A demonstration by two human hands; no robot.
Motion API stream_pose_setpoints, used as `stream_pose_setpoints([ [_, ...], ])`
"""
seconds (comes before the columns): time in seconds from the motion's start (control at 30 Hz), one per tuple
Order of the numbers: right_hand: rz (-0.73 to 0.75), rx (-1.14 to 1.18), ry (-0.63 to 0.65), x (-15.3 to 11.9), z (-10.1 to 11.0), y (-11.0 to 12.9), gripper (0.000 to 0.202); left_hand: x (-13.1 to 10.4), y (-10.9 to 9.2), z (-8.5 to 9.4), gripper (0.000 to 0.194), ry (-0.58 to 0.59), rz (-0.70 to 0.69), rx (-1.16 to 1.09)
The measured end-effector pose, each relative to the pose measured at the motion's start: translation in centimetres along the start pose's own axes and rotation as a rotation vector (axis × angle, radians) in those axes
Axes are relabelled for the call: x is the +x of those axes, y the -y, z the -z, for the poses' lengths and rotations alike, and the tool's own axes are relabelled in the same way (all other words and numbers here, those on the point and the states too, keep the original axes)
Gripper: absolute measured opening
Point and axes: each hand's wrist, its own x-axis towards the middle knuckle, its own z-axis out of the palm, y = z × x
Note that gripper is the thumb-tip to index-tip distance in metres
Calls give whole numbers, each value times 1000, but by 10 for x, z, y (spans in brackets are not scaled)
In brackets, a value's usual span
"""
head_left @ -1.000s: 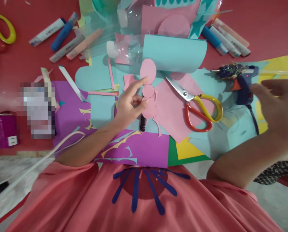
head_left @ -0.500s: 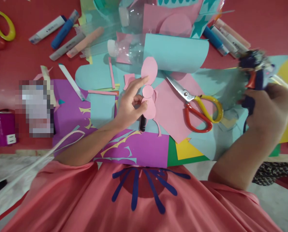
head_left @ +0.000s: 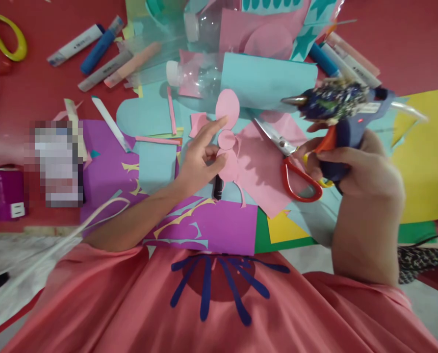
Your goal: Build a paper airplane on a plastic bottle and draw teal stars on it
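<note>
My left hand (head_left: 203, 159) steadies a pink paper cutout (head_left: 227, 107), forefinger on its upper oval and thumb on its lower one; a small pink circle (head_left: 226, 140) sits between the ovals. Just below it, a black object (head_left: 218, 187) is partly covered. On the right, my right hand (head_left: 366, 164) grips a dark blue glue gun (head_left: 342, 132) by the handle, fingers at its orange trigger. The nozzle points left, and a clear glue stick (head_left: 410, 111) juts from the back. Under that hand, scissors (head_left: 284, 147) with red and yellow handles lie partly hidden.
Clear plastic bottles (head_left: 200, 73) lie behind the cutout, one wrapped in light blue paper (head_left: 268, 81). Markers (head_left: 101, 46) rest at both upper sides. Purple paper (head_left: 233, 228) with scraps spreads in front. A blurred-out item (head_left: 57, 164) and a purple box (head_left: 5, 193) are at left.
My right hand has brought the glue gun leftward from the far right, over the scissors' handles. The nozzle now shows clearly. My left hand and the pink cutout have stayed in place.
</note>
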Motion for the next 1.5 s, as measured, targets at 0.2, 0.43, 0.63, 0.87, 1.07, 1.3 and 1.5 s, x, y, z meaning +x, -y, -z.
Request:
stream_pose_setpoints([
  [0.2,-53,-67,195,9,-5,-15,9,0,1,1,54,11,19,-10],
  [0.43,-89,-74,125,10,-10,-34,21,-1,1,-1,58,48,34,11],
  [0.63,-57,-144,71,6,-18,-33,28,-5,-3,-2,62,70,84,-13],
  [0.87,-57,-212,103,4,-20,-32,34,-6,-3,-1,62,50,53,29],
  [1.07,-24,-208,44,4,-25,-30,31,-5,-2,-1,67,45,40,40],
  [1.3,-74,-201,23,3,-28,-27,38,-5,-4,-2,67,40,68,43],
  [1.5,-64,-214,14,3,-28,-29,35,-6,-3,-2,68,46,76,36],
])
